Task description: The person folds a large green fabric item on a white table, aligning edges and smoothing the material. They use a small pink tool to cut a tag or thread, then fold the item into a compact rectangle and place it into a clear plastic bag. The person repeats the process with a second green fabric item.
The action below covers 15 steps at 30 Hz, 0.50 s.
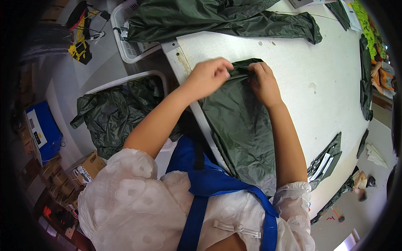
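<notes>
A dark green, shiny fabric garment lies lengthwise along the table's left edge, its near end reaching my apron; its exact kind is unclear. My right hand pinches its far end, where the cloth bunches into folds. Beside the garment's far left corner is my left hand, fingers curled in and slightly blurred. Whether cloth is caught between those fingers does not show.
Another dark green garment stretches across the far side of the white table. Left of the table, a white bin holds crumpled green fabric, with a white plastic basket beyond. A dark piece with white labels rests at the right edge.
</notes>
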Available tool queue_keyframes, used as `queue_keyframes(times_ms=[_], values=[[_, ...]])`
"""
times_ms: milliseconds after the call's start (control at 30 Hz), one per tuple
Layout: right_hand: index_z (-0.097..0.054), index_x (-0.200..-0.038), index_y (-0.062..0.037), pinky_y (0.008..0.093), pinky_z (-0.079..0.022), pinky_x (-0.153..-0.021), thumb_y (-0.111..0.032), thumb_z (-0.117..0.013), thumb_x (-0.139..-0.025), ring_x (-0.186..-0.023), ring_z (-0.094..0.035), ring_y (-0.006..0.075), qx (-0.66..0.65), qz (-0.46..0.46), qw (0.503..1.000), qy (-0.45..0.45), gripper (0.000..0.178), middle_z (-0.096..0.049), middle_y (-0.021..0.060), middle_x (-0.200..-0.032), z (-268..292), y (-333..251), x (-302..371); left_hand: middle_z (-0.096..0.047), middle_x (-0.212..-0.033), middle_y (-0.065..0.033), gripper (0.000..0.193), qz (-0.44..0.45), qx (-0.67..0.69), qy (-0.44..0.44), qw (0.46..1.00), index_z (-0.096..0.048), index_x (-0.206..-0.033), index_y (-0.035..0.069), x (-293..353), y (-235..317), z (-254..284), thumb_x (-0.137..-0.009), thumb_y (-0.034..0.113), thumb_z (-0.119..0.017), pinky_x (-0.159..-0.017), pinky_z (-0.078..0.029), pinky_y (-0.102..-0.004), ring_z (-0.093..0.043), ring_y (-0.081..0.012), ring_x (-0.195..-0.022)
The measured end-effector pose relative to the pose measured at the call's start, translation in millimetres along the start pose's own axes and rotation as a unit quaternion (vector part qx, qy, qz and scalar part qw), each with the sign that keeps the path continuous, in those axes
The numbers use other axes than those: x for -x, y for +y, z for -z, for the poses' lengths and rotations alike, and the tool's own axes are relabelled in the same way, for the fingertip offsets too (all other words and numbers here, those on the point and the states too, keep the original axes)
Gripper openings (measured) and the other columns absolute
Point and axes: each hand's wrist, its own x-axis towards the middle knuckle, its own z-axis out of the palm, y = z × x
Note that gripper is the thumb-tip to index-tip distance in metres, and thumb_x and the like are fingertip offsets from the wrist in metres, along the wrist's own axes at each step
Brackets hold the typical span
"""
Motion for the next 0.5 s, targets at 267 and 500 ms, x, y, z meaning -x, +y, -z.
queue_keyframes(times_ms=[267,500], values=[[-0.064,-0.091,-0.0110,0.0409,-0.044,-0.090,0.004,-0.066,-0.064,-0.105,-0.053,0.0319,0.062,0.033,0.997,0.024,0.031,-0.057,0.0080,-0.107,20,-12,-5,-0.062,-0.088,-0.0062,0.025,-0.034,-0.077,-0.221,0.972,-0.060,-0.103,0.005,-43,-7,-1,-0.079,0.001,-0.059,-0.079,-0.048,-0.0279,-0.058,-0.0143,-0.084],[-0.059,-0.090,-0.0093,0.0425,-0.038,-0.098,0.001,-0.065,-0.064,-0.117,-0.046,0.0326,0.004,0.087,0.996,-0.021,0.029,-0.057,0.0040,-0.109,56,-20,-6,-0.061,-0.091,-0.0049,0.016,-0.059,-0.058,-0.338,0.938,-0.054,-0.086,0.002,-41,17,12,-0.076,0.010,-0.064,-0.074,-0.043,-0.0311,-0.053,-0.0138,-0.082]])
